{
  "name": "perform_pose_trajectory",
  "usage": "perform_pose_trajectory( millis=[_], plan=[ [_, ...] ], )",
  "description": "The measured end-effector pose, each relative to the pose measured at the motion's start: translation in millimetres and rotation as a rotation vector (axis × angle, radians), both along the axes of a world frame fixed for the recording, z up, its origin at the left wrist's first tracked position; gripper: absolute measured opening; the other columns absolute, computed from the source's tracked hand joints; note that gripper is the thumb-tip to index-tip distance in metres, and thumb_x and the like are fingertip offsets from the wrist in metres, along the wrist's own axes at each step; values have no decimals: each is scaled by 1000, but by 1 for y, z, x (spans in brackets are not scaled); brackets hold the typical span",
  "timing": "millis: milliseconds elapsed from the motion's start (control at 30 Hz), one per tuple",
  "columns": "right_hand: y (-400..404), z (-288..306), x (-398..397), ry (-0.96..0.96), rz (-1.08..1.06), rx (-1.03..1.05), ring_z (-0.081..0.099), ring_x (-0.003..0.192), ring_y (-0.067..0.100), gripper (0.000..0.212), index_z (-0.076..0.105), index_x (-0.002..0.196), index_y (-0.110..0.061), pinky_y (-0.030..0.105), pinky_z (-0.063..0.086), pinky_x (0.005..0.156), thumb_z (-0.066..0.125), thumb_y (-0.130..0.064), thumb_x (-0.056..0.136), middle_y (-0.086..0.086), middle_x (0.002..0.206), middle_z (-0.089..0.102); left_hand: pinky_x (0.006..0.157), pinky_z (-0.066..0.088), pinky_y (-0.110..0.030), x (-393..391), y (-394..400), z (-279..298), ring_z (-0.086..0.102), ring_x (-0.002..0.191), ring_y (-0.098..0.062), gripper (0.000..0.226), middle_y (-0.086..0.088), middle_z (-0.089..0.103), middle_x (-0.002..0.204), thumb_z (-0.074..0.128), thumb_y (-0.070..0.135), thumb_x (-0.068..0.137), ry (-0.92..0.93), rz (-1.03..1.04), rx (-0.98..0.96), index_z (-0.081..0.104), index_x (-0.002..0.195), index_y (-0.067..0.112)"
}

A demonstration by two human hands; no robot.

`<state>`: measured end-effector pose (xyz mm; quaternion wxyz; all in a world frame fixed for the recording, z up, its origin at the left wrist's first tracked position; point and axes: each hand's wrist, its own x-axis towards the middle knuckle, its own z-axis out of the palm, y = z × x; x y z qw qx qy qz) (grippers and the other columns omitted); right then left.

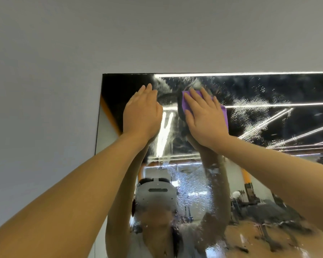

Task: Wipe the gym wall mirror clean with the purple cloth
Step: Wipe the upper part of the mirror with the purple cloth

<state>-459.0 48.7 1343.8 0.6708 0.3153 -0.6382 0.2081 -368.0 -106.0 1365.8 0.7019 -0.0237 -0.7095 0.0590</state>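
Both hands [143, 114] flat; cloth [224, 116] long axis slants down-right.

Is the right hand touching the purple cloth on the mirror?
Touching. The head view shows the right hand laid flat, fingers straight, on the purple cloth, pressing it against the mirror.

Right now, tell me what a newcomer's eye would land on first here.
First, the purple cloth, pressed flat against the mirror near its top edge by the right hand. Beside it, the left hand lies flat on the glass close to the upper left corner. Then the spray droplets, speckled to the right of the cloth and lower down the mirror.
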Motion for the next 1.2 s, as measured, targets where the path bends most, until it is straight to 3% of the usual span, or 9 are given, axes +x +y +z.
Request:
perform_pose_trajectory(
  millis=[133, 267, 400, 600, 767, 867, 967, 1200],
  plan=[
    [1, 44, 3, -20, -43, 83, 9, 154, 25, 63, 26, 158, -19, 44, 4, 123, 19, -42, 99, 1, 166, 21, 122, 18, -32, 0, -1, 1, 19, 151, -17, 47, -3, 29, 162, 32, 25, 107, 7, 21, -7, 38, 152, 14],
    [-3, 65, 1, -36, -169, 28, -2, 154, 27, 52, 22, 158, -31, 55, -3, 120, 25, -40, 108, 0, 168, 8, 123, 19, -33, -1, -3, 2, 21, 151, -16, 46, -2, 31, 161, 31, 25, 107, 13, 6, -2, 40, 151, 15],
    [-5, 39, 4, -19, -116, 14, 18, 149, 28, 55, 33, 155, -33, 55, 9, 120, 23, -44, 102, 5, 162, 26, 122, 19, -32, -1, -3, 2, 21, 151, -16, 46, -2, 31, 161, 31, 24, 107, 16, -3, -7, 41, 151, 14],
    [-2, -20, 0, 22, -111, 178, 13, 154, 25, 63, 30, 156, -30, 54, 6, 123, 11, -50, 99, -1, 165, 23, 123, 20, -33, 0, -3, 2, 19, 151, -15, 46, -2, 30, 162, 33, 23, 107, 14, -5, -5, 39, 152, 15],
    [-13, 31, 8, -28, -132, 120, 2, 155, 23, 58, 19, 159, -32, 51, -1, 122, 15, -48, 103, -3, 168, 12, 122, 20, -32, -1, -6, 3, 18, 151, -16, 48, -1, 26, 163, 37, 21, 106, 5, 3, -43, 36, 153, 15],
    [-28, 72, 18, -49, -131, 111, -3, 155, 24, 54, 14, 160, -31, 54, -2, 122, 22, -42, 108, -2, 169, 6, 122, 23, -34, 0, -8, 3, 15, 152, -17, 57, -1, 12, 167, 42, 13, 103, 81, -148, 35, 25, 157, 12],
    [-40, 91, 22, -58, -140, 90, -4, 155, 25, 54, 13, 160, -31, 55, -2, 122, 21, -42, 108, -1, 169, 5, 123, 21, -38, 2, -9, 2, 10, 153, -18, 61, -4, 9, 167, 43, 5, 100, 153, -247, 95, 22, 157, 9],
    [-37, 18, 23, 48, -99, 214, 4, 155, 24, 56, 23, 158, -31, 53, -1, 121, 24, -41, 103, -3, 167, 13, 124, 16, -38, 4, -8, 0, 13, 153, -19, 57, -6, 16, 166, 39, 6, 102, 155, -279, 65, 23, 157, 11]
  ],
)
